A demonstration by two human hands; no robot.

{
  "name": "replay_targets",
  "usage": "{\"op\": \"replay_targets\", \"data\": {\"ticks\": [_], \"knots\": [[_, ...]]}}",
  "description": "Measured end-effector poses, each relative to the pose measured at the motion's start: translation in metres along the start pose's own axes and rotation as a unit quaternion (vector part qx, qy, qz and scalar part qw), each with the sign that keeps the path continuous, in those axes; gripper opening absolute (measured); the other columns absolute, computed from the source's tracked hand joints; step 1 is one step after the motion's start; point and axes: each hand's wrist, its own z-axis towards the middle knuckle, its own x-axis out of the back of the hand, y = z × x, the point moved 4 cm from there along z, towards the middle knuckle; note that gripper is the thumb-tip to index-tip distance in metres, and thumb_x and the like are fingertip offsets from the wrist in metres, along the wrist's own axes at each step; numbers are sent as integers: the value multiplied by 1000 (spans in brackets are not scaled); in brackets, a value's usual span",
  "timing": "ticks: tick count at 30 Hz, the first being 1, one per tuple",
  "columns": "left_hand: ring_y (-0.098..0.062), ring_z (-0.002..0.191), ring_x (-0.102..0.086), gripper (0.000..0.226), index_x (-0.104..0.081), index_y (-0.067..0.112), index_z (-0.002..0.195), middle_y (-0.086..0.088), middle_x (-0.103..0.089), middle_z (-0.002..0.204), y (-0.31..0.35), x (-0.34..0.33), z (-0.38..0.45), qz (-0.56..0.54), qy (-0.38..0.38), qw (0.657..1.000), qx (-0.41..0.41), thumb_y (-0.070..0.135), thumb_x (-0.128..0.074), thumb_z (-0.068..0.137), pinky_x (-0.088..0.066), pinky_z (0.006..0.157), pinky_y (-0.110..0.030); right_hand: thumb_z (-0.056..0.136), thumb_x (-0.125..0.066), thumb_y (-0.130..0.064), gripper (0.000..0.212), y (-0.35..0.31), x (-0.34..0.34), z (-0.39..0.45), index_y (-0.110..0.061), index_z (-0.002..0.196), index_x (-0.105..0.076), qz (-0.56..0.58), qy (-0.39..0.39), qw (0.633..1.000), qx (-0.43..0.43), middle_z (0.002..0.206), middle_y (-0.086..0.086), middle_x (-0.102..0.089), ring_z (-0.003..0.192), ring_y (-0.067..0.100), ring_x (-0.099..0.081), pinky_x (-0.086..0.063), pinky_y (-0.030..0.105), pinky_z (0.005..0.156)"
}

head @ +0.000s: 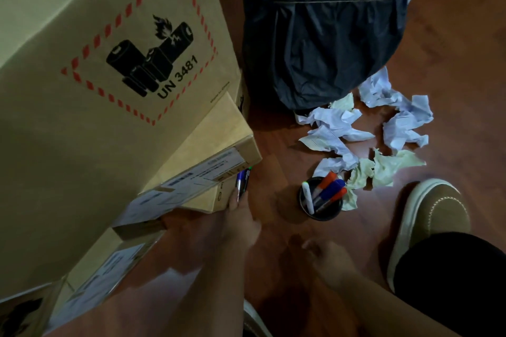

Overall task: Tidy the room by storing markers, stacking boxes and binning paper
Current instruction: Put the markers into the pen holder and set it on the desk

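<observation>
the left hand [241, 220] pinches two markers [243, 180], one purple, one dark with a green tip, just left of the black cup [321, 198], beside the corner of a small cardboard box [208, 161]. the right hand [328, 260] hovers below the cup, fingers loosely curled, holding nothing. the cup holds orange, blue and white markers. crumpled paper [367, 128] lies above the cup, against the black-lined bin [325, 30].

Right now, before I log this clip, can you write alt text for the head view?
The person's left hand grips two markers beside small stacked cardboard boxes, while the right hand hovers loosely curled and empty. On the wooden floor, a black cup of markers stands by crumpled paper balls before a black-bagged bin.
</observation>
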Motion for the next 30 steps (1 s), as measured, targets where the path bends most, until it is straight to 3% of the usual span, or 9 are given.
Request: {"op": "replay_targets", "data": {"ticks": [5, 9, 14, 17, 20, 23, 26, 28, 30], "knots": [[-31, 142, -25, 84, -13, 32, 158, -3, 8, 164, 10, -17, 11, 53, -9, 999, 10, 31, -61, 89, -32, 115, -38, 97, -51, -26, 15, 10, 6, 5, -29, 109, -61, -47, -18, 998, -25, 107, -11, -62, 93, 7, -60, -44, 19, 82], [-30, 134, -28, 79, -10, 28, 158, -6, -1, 157, 8, -24, -2, 80, -21, 996, 17, 30, -55, 92, -33, 111, -39, 95, -53, -32, 9, 10, 4, -1, -31, 101, -60, -79, -35, 995, -51, 106, -8, -66, 91, 8, -63, -47, 20, 78], [-19, 125, -50, 52, -46, 20, 147, -3, -30, 151, -14, -52, -43, -40, -15, 999, 12, 14, -49, 96, -35, 108, -24, 95, -49, -26, 18, 1, -8, -1, -32, 105, -61, -92, -33, 994, -52, 107, -6, -68, 88, 8, -65, -54, 31, 86], [-19, 122, -55, 40, -59, 18, 137, -5, -41, 146, -29, -76, -71, -75, 2, 997, 11, 14, -49, 98, -36, 103, -21, 97, -48, -26, 23, -14, -16, 2, -30, 117, -59, -97, -33, 994, -25, 119, -3, -65, 98, 12, -64, -50, 24, 89], [-21, 102, -66, 28, -75, 19, 113, -6, -61, 122, -41, -92, -85, -130, 19, 991, 27, 11, -58, 92, -44, 92, -23, 97, -52, -30, 34, -26, -17, 8, -22, 129, -55, -93, 7, 996, -6, 127, 0, -61, 108, 16, -60, -41, 13, 81], [-7, 60, -64, 27, -79, 33, 82, 0, -73, 79, -48, -97, -94, -234, 12, 970, 56, 9, -67, 84, -48, 61, -16, 89, -63, -26, 37, -18, -20, 17, -22, 125, -57, -46, 11, 999, -22, 121, -1, -61, 111, 20, -60, -41, 20, 87], [-8, 53, -61, 37, -77, 41, 65, 4, -71, 63, -48, -96, -97, -366, -35, 927, 79, 6, -76, 78, -47, 60, -24, 66, -85, -32, 29, -13, -21, 17, -24, 87, -68, 102, -11, 994, -40, 85, 5, -64, 73, 18, -64, -49, 29, 67], [-7, 58, -63, 38, -79, 36, 64, 5, -73, 66, -39, -87, -99, -406, -73, 908, 72, 1, -77, 78, -49, 65, -25, 85, -70, -31, 18, -23, -21, 7, -16, 89, -61, 192, -51, 975, -96, 78, 10, -60, 52, 17, -52, -38, 27, 47], [-5, 61, -65, 35, -78, 29, 64, 5, -74, 67, -27, -77, -105, -418, -119, 899, 58, -2, -76, 79, -51, 66, -22, 96, -58, -22, 13, -26, -20, 4, -9, 95, -58, 247, -51, 960, -125, 76, 8, -63, 46, 14, -46, -31, 23, 41]]}}
